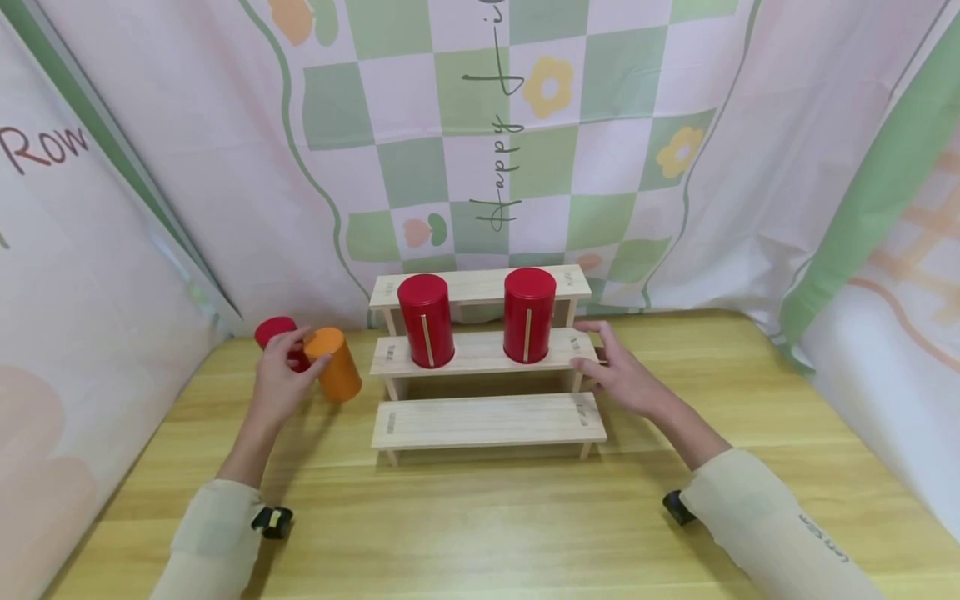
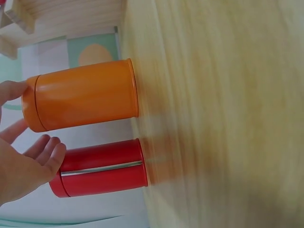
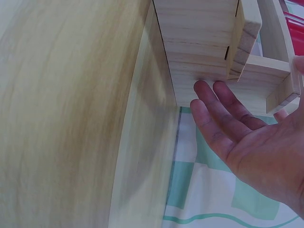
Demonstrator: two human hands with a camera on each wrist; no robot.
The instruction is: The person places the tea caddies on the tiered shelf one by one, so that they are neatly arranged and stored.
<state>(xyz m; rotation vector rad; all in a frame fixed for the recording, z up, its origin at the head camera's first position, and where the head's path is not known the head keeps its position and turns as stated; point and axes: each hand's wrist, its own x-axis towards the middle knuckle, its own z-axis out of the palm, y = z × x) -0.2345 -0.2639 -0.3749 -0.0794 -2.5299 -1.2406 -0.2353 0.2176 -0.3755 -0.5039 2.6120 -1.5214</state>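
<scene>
Sleeves (image 1: 772,517) nearest, left grip (image 1: 280,382) pinches orange canister (image 1: 341,375) beside red canister (image 2: 104,183), right grip (image 1: 626,375) clasps shelf (image 1: 487,421).

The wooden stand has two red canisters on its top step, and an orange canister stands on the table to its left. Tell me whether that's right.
Not quite: the head view shows the two red canisters on the middle step of the wooden stand, not the top one. The orange canister does stand on the table to its left.
</scene>
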